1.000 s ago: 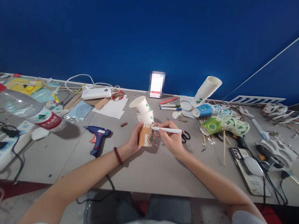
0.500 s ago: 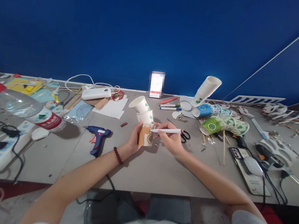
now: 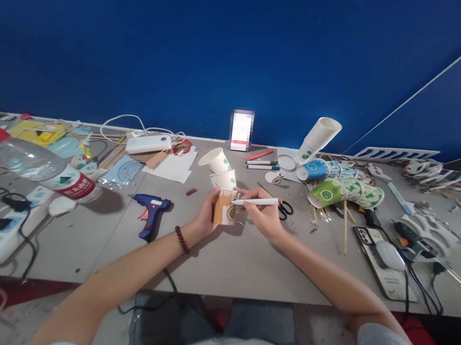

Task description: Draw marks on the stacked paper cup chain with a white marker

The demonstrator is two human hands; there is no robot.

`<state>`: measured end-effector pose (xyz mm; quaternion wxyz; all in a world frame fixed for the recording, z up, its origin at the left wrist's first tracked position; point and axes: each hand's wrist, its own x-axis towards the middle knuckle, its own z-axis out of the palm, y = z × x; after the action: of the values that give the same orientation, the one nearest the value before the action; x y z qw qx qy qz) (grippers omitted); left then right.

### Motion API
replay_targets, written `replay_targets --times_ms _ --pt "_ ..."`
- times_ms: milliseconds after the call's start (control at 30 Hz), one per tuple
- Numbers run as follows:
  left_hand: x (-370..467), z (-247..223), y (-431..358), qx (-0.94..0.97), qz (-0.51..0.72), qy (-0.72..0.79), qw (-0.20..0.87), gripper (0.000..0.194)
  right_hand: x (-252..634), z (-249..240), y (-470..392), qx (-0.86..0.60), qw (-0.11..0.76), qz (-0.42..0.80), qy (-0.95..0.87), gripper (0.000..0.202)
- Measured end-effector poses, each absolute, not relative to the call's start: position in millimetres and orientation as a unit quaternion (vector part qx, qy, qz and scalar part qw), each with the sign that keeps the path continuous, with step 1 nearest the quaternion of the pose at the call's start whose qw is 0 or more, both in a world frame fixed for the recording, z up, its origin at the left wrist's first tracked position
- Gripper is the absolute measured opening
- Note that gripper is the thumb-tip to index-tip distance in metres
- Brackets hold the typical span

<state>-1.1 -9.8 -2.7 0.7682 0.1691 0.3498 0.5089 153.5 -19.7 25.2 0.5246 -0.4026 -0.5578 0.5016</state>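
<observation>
Tilting tip-down since earlier, the pen (image 3: 266, 201) stays clamped in right grip (image 3: 266, 218), orange cup (image 3: 224, 209) in left grip (image 3: 206, 213).

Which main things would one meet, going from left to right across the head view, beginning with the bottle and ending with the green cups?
Bottle → glue gun → bracelet → left hand → orange cup → right hand → green cups.

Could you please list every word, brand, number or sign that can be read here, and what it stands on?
No wording can be read with certainty.
Red bottle label: large white characters, too blurred.
Glue gun sticker: too small.
Phone case: small dark lettering, too small.
Upright screen: pixelated.
Orange cup, green cup: round emblems, no legible letters.
</observation>
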Motion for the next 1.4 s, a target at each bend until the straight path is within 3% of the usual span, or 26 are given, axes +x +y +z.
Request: replay_targets --times_ms 1400 --pt "-0.5 -2.3 -11.8 0.176 0.515 0.352 0.761 0.04 153.5 28.7 -22.5 -0.405 0.516 0.487 -0.576 0.008"
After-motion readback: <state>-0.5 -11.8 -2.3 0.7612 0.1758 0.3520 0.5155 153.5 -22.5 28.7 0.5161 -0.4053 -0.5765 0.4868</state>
